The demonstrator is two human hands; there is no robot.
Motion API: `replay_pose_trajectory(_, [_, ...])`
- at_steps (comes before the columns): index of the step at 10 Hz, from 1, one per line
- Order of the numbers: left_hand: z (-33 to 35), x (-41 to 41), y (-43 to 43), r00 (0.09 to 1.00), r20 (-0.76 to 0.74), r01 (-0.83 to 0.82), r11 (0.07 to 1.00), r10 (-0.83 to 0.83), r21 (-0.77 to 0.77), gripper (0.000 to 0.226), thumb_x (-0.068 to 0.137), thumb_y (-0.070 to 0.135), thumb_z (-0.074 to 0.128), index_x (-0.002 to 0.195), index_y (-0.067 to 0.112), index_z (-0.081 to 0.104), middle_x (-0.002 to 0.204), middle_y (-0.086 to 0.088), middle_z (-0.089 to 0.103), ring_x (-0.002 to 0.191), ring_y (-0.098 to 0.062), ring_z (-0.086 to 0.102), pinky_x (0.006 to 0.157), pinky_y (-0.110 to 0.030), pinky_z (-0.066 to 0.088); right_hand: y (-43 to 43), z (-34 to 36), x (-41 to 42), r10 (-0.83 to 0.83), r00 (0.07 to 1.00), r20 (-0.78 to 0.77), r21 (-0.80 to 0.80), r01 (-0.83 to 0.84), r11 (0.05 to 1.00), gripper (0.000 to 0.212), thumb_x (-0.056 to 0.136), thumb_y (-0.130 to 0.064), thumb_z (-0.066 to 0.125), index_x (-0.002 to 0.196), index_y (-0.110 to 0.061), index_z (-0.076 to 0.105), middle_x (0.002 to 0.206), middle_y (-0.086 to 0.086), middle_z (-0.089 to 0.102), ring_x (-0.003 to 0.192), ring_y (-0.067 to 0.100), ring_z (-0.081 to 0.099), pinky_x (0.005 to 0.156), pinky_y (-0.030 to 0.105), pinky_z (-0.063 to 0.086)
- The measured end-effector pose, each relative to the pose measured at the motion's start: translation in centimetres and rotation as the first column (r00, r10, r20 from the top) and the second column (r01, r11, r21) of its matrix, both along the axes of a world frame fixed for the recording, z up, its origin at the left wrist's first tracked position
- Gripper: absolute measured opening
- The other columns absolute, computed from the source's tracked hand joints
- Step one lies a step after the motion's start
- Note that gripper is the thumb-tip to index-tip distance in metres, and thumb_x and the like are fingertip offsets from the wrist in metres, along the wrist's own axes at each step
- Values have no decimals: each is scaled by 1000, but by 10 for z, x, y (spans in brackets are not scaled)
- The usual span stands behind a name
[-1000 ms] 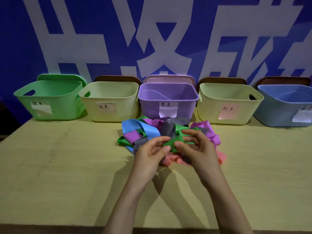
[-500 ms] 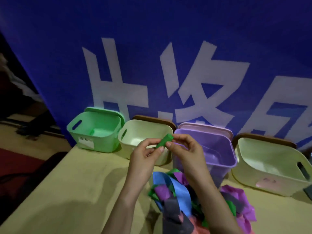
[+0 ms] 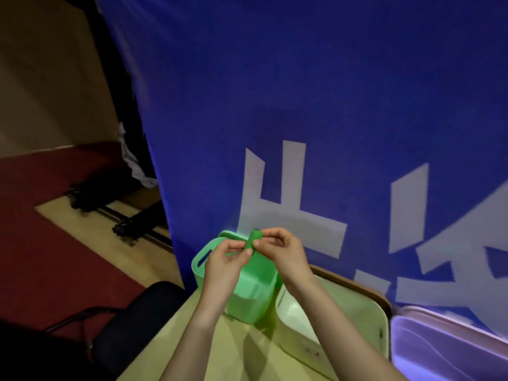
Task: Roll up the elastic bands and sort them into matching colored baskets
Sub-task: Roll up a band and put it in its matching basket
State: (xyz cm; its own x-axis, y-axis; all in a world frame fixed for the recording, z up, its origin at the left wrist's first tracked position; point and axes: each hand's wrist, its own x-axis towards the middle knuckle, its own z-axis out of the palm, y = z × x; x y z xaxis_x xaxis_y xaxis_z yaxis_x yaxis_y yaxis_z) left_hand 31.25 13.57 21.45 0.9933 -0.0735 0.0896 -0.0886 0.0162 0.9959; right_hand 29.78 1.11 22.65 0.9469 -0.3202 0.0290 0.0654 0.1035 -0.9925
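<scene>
Both hands are working together right over the green basket. The left hand is pinching the lower end of the green band roll between thumb and fingertips, and the right hand is pinching it from the other side, fingers curled in tight. The roll is looking like a short, stubby cylinder of smooth, matte rubbery material, tilting slightly, held in the air just above the basket's far rim. The picture is blurring here, so the loose end may be tucked in, but I cannot tell. The basket is glossy moulded plastic with rounded corners and a slot handle, sitting on the pale wooden table. Just beside it is standing a cream basket, then a lilac basket, against a blue fabric banner with white lettering.
</scene>
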Motion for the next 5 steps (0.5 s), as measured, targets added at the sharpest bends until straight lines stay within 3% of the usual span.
replay_pose_trajectory(2, [-57,105,17,992,-119,2,950,37,314,14,83,11,71,87,16,59,85,4,62,83,-15,60,70,-20,44,21,-67,107,17,978,-208,115,7,993,25,78,11,68,81,-12,58,75,6,58,69,13,56,68,21,49])
replay_pose_trajectory(3, [-92,142,16,980,-195,58,895,33,443,13,83,11,69,88,14,57,81,1,62,80,-16,60,70,-23,47,26,-107,146,6,937,-348,193,65,979,24,81,13,64,82,-9,55,73,6,55,66,15,54,62,21,47])
replay_pose_trajectory(4, [-122,173,16,958,-285,151,819,17,554,18,85,7,63,75,18,53,78,-2,61,78,-20,60,78,-31,50,30,-145,176,10,867,-498,240,127,963,23,82,13,64,81,-7,53,74,8,55,66,16,54,57,22,49])
replay_pose_trajectory(5, [-145,196,17,922,-386,302,688,-34,660,21,90,6,53,70,16,56,82,-6,61,77,-20,57,84,-36,52,30,-176,196,34,758,-651,273,193,943,21,81,11,66,70,-2,53,68,14,56,60,19,54,40,25,50])
